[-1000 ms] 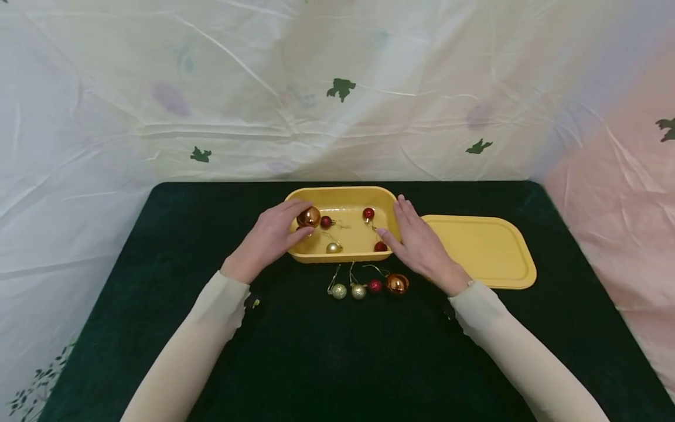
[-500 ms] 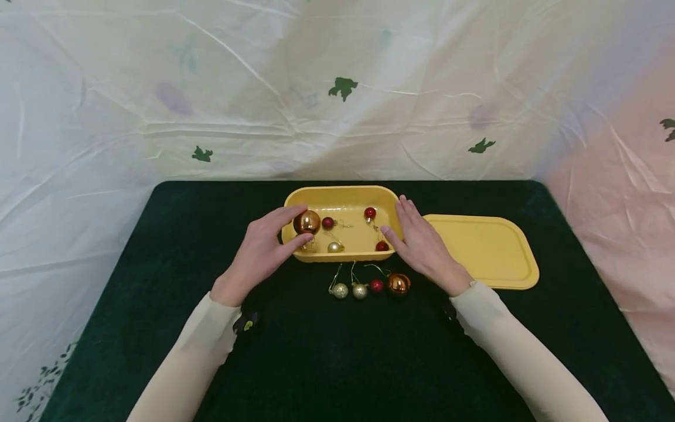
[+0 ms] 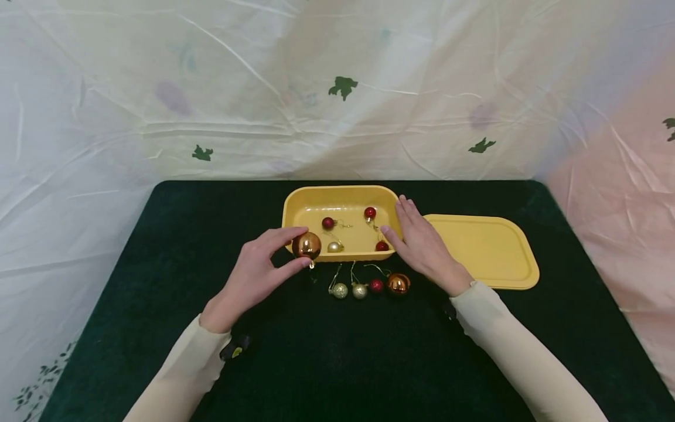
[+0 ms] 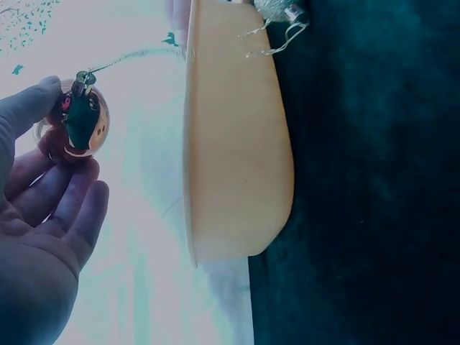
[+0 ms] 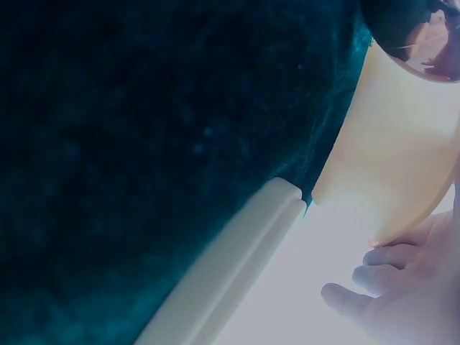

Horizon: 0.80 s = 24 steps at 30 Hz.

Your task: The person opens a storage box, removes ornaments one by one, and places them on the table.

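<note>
In the head view my left hand (image 3: 246, 275) pinches a shiny copper bauble (image 3: 306, 245) between thumb and fingers, over the near left corner of a yellow box (image 3: 343, 257). The left wrist view has the same bauble (image 4: 97, 118) raised beside the box wall (image 4: 237, 144), its string trailing from the cap. My right hand (image 3: 424, 246) lies along the box's right end, fingers straight and thumb over the rim. Inside the box are a dark red bauble (image 3: 328, 223), a pale gold bauble (image 3: 334, 247) and two red baubles (image 3: 370, 212) at the right.
A row in front of the box holds two glittery pale baubles (image 3: 340, 291), a red bauble (image 3: 376, 286) and a copper bauble (image 3: 398, 284). Right of the box lies a yellow lid (image 3: 482, 252) on the dark green tabletop (image 3: 337, 357). Patterned cloth (image 3: 337, 135) hangs behind.
My left hand has lifted the copper bauble from the left end of the box and brought it nearer, to the front rim. The right hand stays at the box's right end.
</note>
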{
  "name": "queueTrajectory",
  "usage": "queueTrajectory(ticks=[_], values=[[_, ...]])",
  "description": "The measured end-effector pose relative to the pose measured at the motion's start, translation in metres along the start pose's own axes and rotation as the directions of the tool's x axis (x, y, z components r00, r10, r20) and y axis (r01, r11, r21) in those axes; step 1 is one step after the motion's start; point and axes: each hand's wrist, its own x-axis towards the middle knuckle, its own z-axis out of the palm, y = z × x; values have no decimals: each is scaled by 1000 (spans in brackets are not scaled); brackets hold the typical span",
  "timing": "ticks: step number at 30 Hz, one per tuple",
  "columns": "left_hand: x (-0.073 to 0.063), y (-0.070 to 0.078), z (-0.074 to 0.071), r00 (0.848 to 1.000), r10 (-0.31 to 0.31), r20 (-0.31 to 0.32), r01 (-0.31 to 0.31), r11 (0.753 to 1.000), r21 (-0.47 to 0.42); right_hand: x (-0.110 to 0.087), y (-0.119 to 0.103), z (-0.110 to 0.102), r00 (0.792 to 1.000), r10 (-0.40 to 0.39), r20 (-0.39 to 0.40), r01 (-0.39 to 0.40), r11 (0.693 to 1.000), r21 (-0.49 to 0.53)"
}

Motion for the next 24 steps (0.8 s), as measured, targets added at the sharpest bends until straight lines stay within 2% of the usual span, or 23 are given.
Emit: queueTrajectory(ticks=[6,14,24], values=[[-10,-4,2,999,-4,54,6,999,-53,0,-1,0,1000,9,3,-9,1000,0],[-20,-6,6,996,-4,94,7,999,-39,-1,-1,-1,1000,12,10,-12,1000,-7],[-27,-9,13,987,-14,157,24,998,-64,-2,-2,0,1000,17,12,-17,1000,10]])
